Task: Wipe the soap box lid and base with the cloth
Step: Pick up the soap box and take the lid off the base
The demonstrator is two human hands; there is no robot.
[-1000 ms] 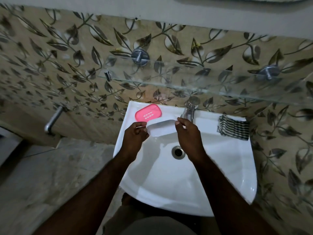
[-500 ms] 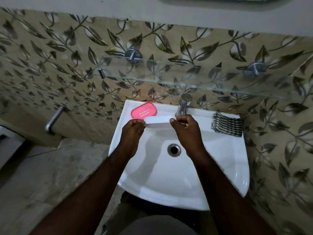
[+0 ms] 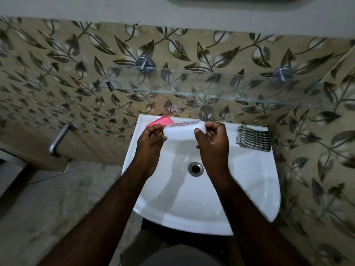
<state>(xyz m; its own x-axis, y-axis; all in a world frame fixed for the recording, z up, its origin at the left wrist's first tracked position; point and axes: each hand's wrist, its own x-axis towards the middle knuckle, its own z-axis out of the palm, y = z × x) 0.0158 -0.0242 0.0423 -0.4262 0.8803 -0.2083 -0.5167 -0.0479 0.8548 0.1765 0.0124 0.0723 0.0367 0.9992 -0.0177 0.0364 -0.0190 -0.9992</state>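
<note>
The translucent white soap box lid [image 3: 181, 130] is held over the back of the white sink [image 3: 249, 198]. My left hand [image 3: 149, 143] pinches its left end and my right hand [image 3: 212, 144] pinches its right end. The lid is tilted so its patterned top faces the wall. Behind my left hand, the pink soap box base [image 3: 160, 121] lies on the sink's back left ledge, partly hidden. The striped green-and-white cloth [image 3: 254, 138] lies folded on the back right ledge, a little to the right of my right hand.
A chrome tap [image 3: 205, 113] stands behind the lid at the sink's back. A glass shelf [image 3: 211, 89] juts out from the leaf-patterned wall above. The drain [image 3: 195, 168] sits in mid basin. A metal tap [image 3: 57, 138] sticks out of the wall at the left.
Both hands have raised the lid slightly and tipped it, so it now hides more of the pink base. The cloth has not moved.
</note>
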